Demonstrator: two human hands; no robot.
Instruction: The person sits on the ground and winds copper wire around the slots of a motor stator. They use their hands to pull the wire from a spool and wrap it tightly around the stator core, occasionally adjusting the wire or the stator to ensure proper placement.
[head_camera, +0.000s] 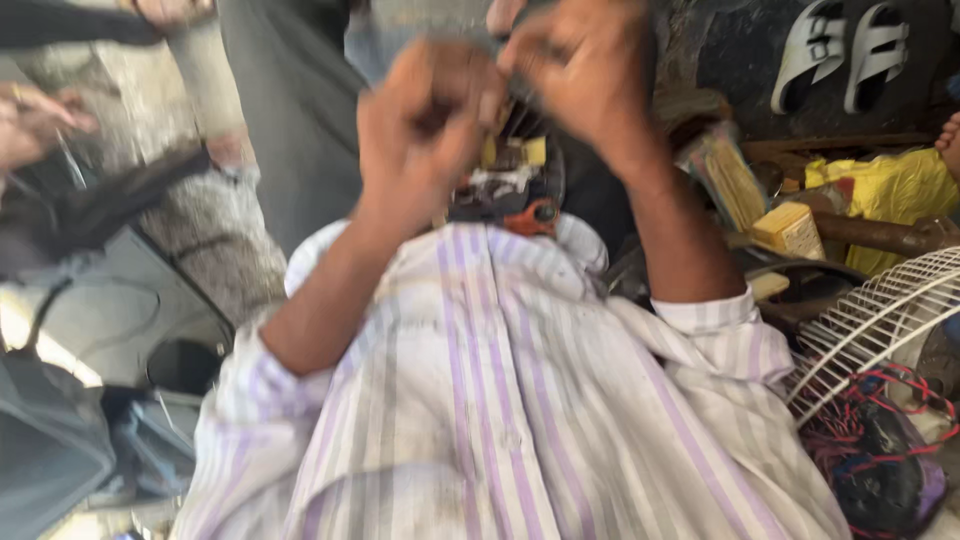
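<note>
Item one: our left hand (425, 120), raised in front of the chest, fingers curled into a loose fist; motion blur hid whether anything small sat inside it, so we cannot tell what it gripped.

Item two: our right hand (580, 75), raised beside it and touching or nearly touching it, fingertips pinched together as if on something fine; the thing itself was too blurred to name. We judged the two hands were held close and high so that small work stayed under the eye.

Item three: a dark round tray of parts (515, 185), just below and beyond the hands, holding yellow pieces and an orange-handled tool (532, 217). It lay within easy reach.

Item four: our striped shirt (520, 400), filling the near field.

Item five, right: a white wire fan guard (880, 320), a yellow bag (890, 190), a small yellow box (790, 230), a pair of white sandals (845, 50) at the far edge. This side was crowded, with little room.

Item six, far left: another person's hand (30, 125) over a dark bag (80, 205).
</note>
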